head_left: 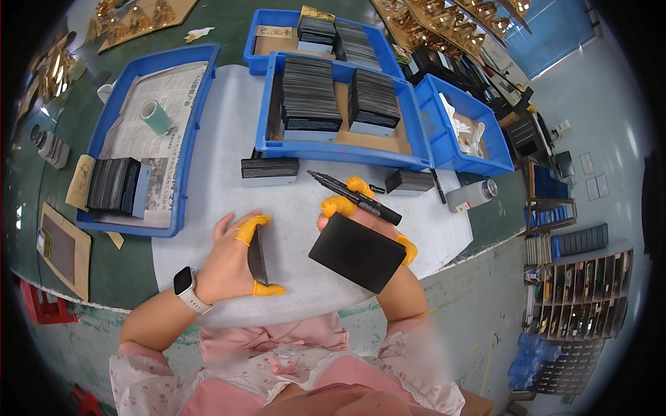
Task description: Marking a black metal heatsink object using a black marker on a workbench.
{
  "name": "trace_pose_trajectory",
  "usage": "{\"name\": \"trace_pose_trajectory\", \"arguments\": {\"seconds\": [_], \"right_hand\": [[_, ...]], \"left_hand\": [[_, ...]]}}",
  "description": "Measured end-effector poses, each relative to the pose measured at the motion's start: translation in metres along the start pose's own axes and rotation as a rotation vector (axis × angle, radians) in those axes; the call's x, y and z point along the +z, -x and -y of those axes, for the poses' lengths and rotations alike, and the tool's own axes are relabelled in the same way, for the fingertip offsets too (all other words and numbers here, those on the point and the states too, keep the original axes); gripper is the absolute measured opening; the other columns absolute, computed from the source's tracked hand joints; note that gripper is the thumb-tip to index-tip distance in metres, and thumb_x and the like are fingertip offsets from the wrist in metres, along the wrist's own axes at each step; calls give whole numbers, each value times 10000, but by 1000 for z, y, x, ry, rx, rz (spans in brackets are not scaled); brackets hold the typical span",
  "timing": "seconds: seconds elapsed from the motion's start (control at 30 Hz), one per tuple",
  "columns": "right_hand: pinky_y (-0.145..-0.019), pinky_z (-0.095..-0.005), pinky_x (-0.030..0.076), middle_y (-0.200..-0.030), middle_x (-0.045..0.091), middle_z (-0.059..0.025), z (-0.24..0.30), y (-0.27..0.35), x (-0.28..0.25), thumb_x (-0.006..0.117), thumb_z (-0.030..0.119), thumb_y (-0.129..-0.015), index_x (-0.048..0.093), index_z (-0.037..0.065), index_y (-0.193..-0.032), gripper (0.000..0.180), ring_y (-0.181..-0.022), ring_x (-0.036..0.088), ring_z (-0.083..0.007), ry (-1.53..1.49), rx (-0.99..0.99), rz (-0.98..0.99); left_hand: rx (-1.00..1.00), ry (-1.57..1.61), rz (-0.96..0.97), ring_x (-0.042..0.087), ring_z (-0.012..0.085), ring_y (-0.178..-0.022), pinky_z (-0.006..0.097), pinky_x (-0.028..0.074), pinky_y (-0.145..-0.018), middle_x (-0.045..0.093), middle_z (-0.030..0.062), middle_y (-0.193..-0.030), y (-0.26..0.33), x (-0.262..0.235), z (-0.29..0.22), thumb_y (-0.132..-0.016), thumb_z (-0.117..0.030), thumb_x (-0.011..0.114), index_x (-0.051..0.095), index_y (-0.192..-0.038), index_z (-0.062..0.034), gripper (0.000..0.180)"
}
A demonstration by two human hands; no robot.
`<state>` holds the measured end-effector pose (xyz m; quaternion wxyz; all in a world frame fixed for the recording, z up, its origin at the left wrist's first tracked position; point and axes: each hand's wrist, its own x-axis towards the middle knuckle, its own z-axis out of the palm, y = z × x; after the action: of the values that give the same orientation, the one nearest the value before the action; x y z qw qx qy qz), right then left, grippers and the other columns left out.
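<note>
My left hand point(225, 262), with yellow finger cots on thumb and finger, grips a thin dark plate point(257, 255) by its edges, tilted nearly edge-on above the white sheet. In my right hand point(377, 226), also wearing yellow finger cots, a flat black rectangular plate point(357, 253) shows its broad face. A black marker pen point(352, 197) is tucked between the same hand's fingers; its tip is uncapped and points to the upper left. Beyond the hands stand a short stack of dark plates point(270, 170) and, at the right, a smaller stack point(409, 182).
A blue tray point(347, 147) with tall stacks stands ahead, another point(255, 22) behind it. The left blue tray point(182, 159) holds newspaper, a green roll point(155, 118) and a stack point(114, 186). A blue bin point(479, 165) and a clear bottle point(473, 196) are on the right.
</note>
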<state>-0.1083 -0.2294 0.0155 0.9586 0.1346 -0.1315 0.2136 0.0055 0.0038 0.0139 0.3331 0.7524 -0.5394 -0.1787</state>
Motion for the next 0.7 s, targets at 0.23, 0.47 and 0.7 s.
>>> {"name": "trace_pose_trajectory", "arguments": {"seconds": [0.23,0.47,0.7], "right_hand": [[-1062,-486,337,-1372,396,-337,-1,-3,-5,271,490,-945,408,-58,-1356,698,-1241,461,-411,23,38,90],[-1058,-476,346,-1362,398,-351,-1,-5,-1,260,488,-950,415,-60,-1353,698,-1226,474,-413,-30,48,36],[-992,-455,429,-1259,491,-363,-20,-12,18,273,472,-957,486,-60,-1293,664,-1116,565,-398,122,-215,-31]], "left_hand": [[-3,4,-3,406,328,-1293,500,168,-1111,448,213,-1345,0,0,-1,-453,-471,889,411,-1298,-21,1070],[1,4,-5,410,323,-1290,501,161,-1114,446,214,-1348,0,2,1,-450,-478,887,412,-1295,-20,1072],[-3,-3,-9,410,318,-1290,505,161,-1115,443,201,-1355,1,2,2,-446,-488,887,407,-1302,-28,1084]]}}
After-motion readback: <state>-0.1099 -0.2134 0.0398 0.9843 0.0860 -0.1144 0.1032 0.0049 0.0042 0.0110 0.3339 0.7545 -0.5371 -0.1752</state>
